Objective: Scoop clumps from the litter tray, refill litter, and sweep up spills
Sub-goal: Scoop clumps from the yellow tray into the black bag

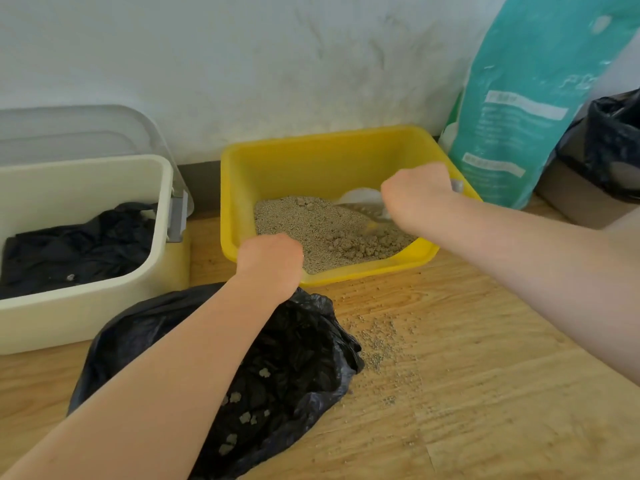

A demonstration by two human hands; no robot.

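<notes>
The yellow litter tray (311, 164) stands against the wall, tipped up at its near left corner, with grey-brown litter and clumps (329, 233) piled toward the front. My left hand (270, 261) grips the tray's near left rim. My right hand (420, 195) holds a white scoop (362, 199) by its handle, the scoop's head resting in the litter at the tray's right side. A teal litter bag (530, 98) leans on the wall to the right. Spilled grains (381, 344) lie on the wooden floor in front of the tray.
An open black rubbish bag (298, 362) lies on the floor under my left forearm. A cream bin (86, 306) lined with black plastic stands at the left, its lid raised. Another black-lined bin (613, 143) is at the far right.
</notes>
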